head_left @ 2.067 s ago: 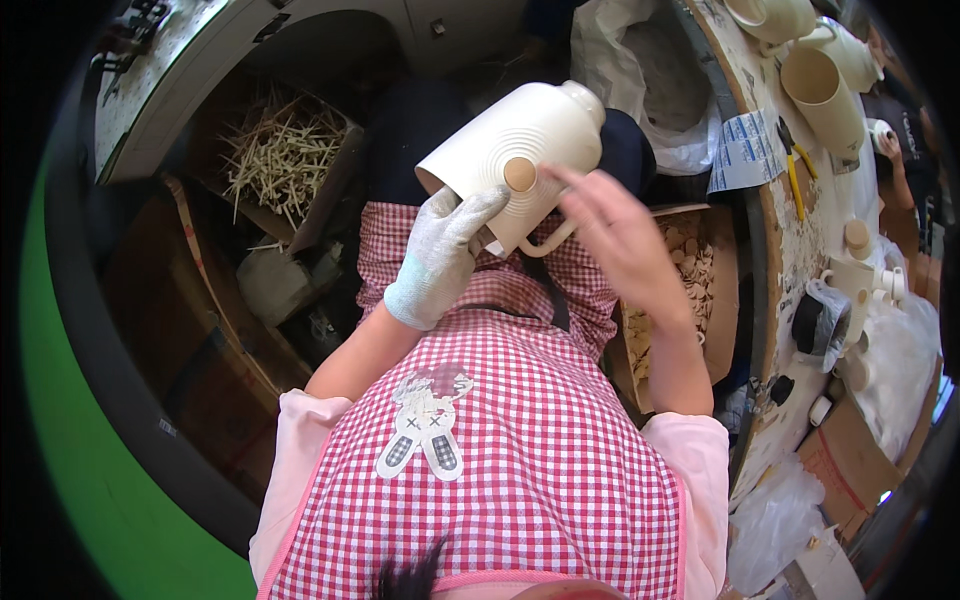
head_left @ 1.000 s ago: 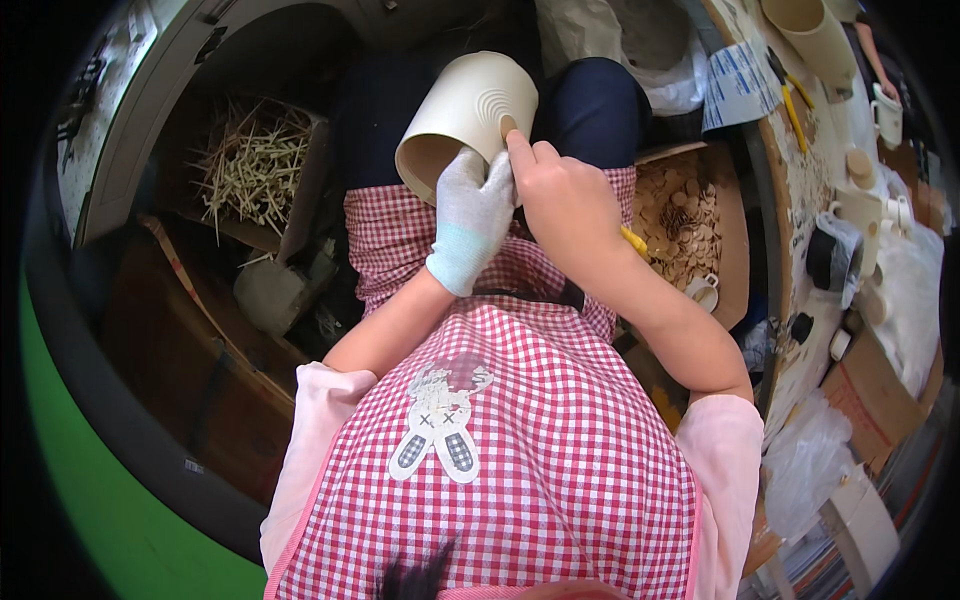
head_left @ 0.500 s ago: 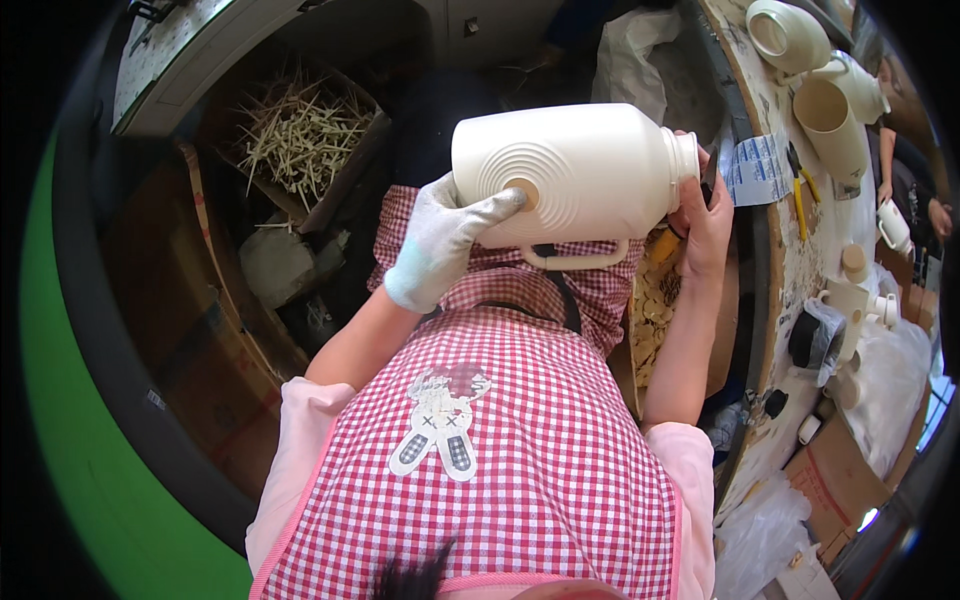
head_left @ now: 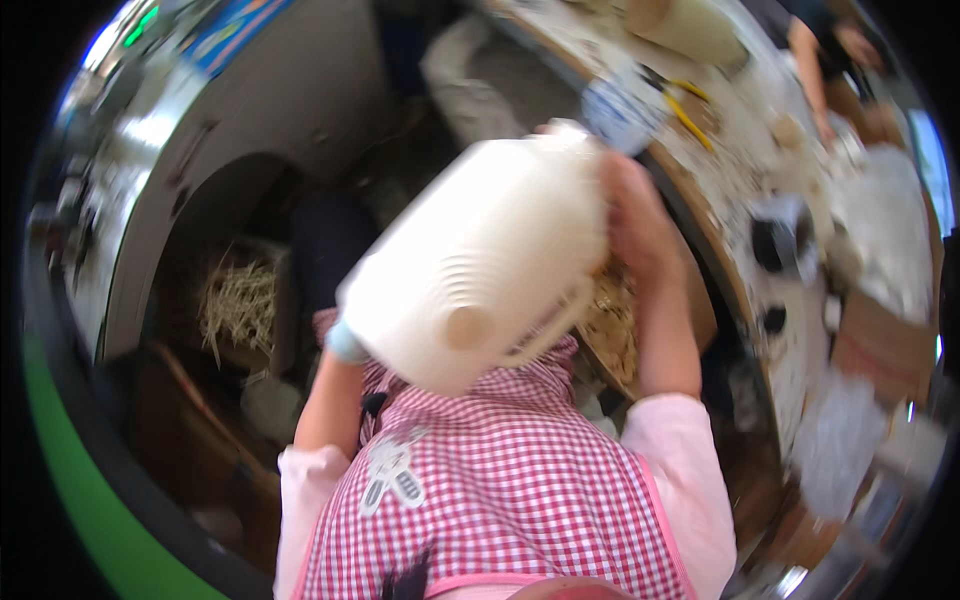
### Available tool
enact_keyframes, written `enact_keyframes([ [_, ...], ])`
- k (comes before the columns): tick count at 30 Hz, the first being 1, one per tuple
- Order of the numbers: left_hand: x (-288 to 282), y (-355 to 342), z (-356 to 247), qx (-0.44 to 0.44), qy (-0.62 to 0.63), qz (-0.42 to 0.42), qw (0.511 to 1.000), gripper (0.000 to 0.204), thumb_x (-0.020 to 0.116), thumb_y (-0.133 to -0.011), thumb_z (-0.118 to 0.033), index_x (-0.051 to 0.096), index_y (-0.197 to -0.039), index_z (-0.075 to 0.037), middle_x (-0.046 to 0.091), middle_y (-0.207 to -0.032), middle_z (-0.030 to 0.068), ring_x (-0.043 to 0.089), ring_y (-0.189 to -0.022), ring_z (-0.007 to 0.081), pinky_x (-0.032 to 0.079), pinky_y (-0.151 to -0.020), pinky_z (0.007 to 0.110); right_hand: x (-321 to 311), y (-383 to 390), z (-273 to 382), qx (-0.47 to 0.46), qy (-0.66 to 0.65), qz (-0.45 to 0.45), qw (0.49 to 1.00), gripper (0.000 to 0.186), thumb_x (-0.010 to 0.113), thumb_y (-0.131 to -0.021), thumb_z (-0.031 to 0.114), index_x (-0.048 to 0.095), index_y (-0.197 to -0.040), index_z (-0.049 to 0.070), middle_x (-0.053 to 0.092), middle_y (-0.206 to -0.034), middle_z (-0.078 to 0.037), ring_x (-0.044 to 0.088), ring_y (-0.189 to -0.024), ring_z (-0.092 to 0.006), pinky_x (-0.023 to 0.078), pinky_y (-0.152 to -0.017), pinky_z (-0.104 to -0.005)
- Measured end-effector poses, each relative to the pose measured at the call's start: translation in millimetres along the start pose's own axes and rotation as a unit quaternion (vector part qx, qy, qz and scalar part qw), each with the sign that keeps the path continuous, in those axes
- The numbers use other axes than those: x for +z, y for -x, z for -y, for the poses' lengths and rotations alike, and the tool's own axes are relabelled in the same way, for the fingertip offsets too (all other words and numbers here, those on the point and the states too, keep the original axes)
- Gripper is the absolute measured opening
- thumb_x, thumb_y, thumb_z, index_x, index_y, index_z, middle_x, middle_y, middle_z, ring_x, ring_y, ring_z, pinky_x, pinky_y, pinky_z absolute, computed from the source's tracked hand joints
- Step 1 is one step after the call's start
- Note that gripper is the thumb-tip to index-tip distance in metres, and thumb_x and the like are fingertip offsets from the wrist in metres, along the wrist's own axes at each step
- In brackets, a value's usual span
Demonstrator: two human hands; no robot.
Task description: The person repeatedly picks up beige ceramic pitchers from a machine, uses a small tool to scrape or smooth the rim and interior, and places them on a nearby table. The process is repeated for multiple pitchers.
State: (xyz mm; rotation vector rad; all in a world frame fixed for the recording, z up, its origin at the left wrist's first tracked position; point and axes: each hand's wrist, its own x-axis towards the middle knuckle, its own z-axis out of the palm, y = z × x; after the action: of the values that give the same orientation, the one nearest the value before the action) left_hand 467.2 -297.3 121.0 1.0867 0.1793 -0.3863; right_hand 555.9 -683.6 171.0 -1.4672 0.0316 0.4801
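Observation:
A large cream-white plastic jug (head_left: 480, 250) is tilted in front of me, its neck pointing up and to the right. Ringed grooves surround a tan round disc (head_left: 469, 327) on its side, and a handle (head_left: 560, 330) runs along its lower right. My right hand (head_left: 640, 215), bare and smeared by motion, is closed around the jug at its neck end. Behind the jug's lower left end is my left hand (head_left: 347, 343); only its pale glove cuff shows, and its fingers are hidden.
Under the jug, a box of tan pieces (head_left: 608, 315) sits by my right forearm. Left of my lap lies a heap of thin pale strips (head_left: 240, 305). The workbench (head_left: 745, 210) at right holds yellow-handled pliers (head_left: 690, 115) and plastic bags. Another person's arm (head_left: 812, 80) shows at upper right.
The jug has swung from nearly level to steeply tilted, its base coming down and left toward me. My left hand has gone from its grooved side to behind it. The view has shifted.

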Motion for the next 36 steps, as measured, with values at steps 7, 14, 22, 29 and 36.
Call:
enact_keyframes([
  [7, -111.1, 54.8, -85.8, 0.417, -0.068, -0.224, 0.878, 0.036, 0.067, -0.101, -0.022, 0.068, -0.123, 0.006, 0.075, -0.114, 0.0090, 0.065, -0.105, 0.0132, 0.054, -0.090, 0.031, -297.3, -28.8, -8.0, 0.035, 0.664, -0.418, 0.619, 0.075, 0.055, -0.102, 0.060, 0.056, -0.143, -0.003, 0.055, -0.145, -0.034, 0.050, -0.134, -0.0497, 0.038, -0.114, -0.0560],
  [14, -225.0, 157.6, -281.9, 0.533, -0.421, -0.566, 0.467, 0.045, 0.065, -0.105, -0.024, 0.060, -0.135, 0.009, 0.069, -0.128, 0.0176, 0.067, -0.112, 0.0222, 0.055, -0.095, 0.037, -289.1, -5.0, -24.5, -0.014, 0.801, -0.442, 0.405, 0.066, 0.052, -0.105, 0.055, 0.056, -0.144, 0.002, 0.063, -0.135, -0.024, 0.057, -0.123, -0.0481, 0.042, -0.108, -0.0549],
  [22, -356.3, 146.4, -453.3, 0.284, -0.508, -0.712, 0.392, 0.045, 0.062, -0.095, -0.032, 0.072, -0.120, 0.004, 0.075, -0.112, 0.0244, 0.074, -0.101, 0.0353, 0.058, -0.087, 0.043, 56.1, -42.9, -14.2, -0.321, 0.593, -0.179, 0.716, 0.027, 0.061, -0.103, 0.006, 0.067, -0.128, 0.000, 0.065, -0.132, -0.016, 0.061, -0.123, -0.0319, 0.045, -0.108, -0.0409],
  [29, -439.8, 107.0, -472.1, 0.214, -0.571, -0.666, 0.429, 0.053, 0.066, -0.092, -0.051, 0.076, -0.119, -0.007, 0.077, -0.105, 0.0210, 0.074, -0.102, 0.0338, 0.055, -0.092, 0.042, 130.4, -54.4, -27.6, -0.229, 0.486, -0.088, 0.839, 0.023, 0.061, -0.101, 0.004, 0.067, -0.123, 0.000, 0.066, -0.129, -0.016, 0.062, -0.121, -0.0328, 0.047, -0.106, -0.0412],
  [36, -424.0, 103.0, -468.3, 0.123, -0.678, -0.558, 0.462, 0.033, 0.064, -0.094, -0.017, 0.073, -0.119, 0.002, 0.075, -0.114, 0.0233, 0.074, -0.104, 0.0379, 0.059, -0.087, 0.039, 125.4, -65.7, -42.9, -0.203, 0.499, -0.042, 0.841, 0.021, 0.062, -0.101, 0.004, 0.068, -0.120, 0.000, 0.067, -0.124, -0.015, 0.064, -0.118, -0.0326, 0.048, -0.106, -0.0405],
])
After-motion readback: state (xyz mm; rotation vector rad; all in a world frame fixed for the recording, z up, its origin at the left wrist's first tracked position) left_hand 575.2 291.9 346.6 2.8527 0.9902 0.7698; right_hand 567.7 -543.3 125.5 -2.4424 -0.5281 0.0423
